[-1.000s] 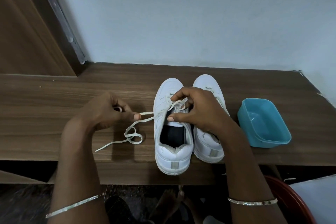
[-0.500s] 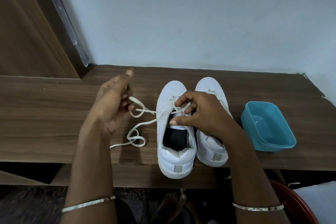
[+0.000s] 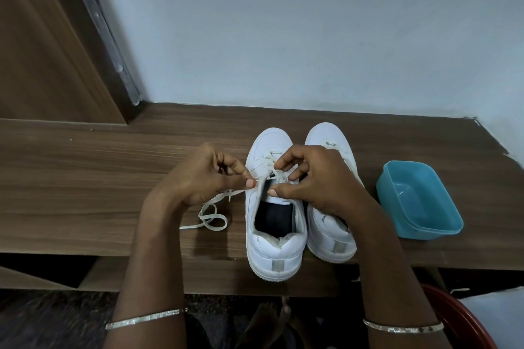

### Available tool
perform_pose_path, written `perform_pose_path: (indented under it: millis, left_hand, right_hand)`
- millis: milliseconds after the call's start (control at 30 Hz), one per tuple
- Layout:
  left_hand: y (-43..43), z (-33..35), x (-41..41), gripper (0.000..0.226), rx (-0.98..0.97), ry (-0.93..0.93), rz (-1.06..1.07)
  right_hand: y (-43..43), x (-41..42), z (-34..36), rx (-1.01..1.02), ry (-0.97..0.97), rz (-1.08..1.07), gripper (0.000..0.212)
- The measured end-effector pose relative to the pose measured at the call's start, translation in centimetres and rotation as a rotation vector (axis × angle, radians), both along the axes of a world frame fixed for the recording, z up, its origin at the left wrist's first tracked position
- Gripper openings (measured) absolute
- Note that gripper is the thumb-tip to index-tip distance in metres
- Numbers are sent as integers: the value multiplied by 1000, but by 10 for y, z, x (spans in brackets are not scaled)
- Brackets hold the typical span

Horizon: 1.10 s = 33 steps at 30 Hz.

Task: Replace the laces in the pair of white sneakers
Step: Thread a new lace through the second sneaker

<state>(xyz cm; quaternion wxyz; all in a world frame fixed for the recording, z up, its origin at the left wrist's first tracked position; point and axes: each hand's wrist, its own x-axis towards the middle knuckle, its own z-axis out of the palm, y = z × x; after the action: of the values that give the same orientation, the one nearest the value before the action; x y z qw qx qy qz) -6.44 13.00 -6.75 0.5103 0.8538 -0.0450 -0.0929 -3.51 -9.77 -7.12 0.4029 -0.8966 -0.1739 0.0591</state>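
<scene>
Head view, the only one.

Pair of white low-top sneakers stands side by side, toes to the wall, on the brown wood-grain surface (image 3: 85,178).

Work is on the sneaker nearer the left (image 3: 272,238). A flat white lace (image 3: 211,217) crosses only the eyelets near its toe. The upper eyelets look bare, with tongue and dark insole exposed. Cannot tell whether this lace is going in or coming out. Either way, judged well short of done: this shoe is only part laced. The other sneaker (image 3: 326,136) is largely behind the right wrist, its lacing unreadable.

Grips:
- The left hand (image 3: 198,176) has a narrow grip, thumb and forefinger pinching the lace at the shoe's left eyelet edge. The loose tail runs out beneath that hand and loops on the surface just beside the shoe.
- The right hand (image 3: 317,178) has its fingers curled onto the lace crossings and its thumb on the tongue edge. It appears to pinch the lace there.

Open light-blue plastic tub (image 3: 431,231) sits near the other sneaker, not touching it.
</scene>
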Motion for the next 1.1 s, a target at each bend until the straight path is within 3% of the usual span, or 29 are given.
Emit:
perform_pose_path:
  millis: [133, 367, 500, 600, 667, 933, 1100]
  left_hand:
    - [-2, -1, -1, 7, -20, 64, -15]
    - [24, -10, -14, 26, 23, 426, 14]
    - [35, -20, -3, 20, 167, 243, 185]
    - [33, -19, 0, 25, 525, 34, 273]
    - [24, -14, -1, 28, 644, -25, 264]
    - [10, -21, 6, 30, 305, 66, -26]
    - [9, -23, 5, 13, 139, 73, -61]
  right_hand:
    - [-1, 0, 0, 18, 7, -3, 39]
    - [-2, 1, 0, 84, 19, 42, 40]
    - [6, -1, 0, 112, -32, 48, 21]
    - [10, -3, 1, 88, -76, 61, 9]
    - [11, -4, 2, 70, -86, 67, 8]
    - [11, -3, 3, 30, -68, 56, 5]
    - [11, -3, 3, 28, -60, 50, 7]
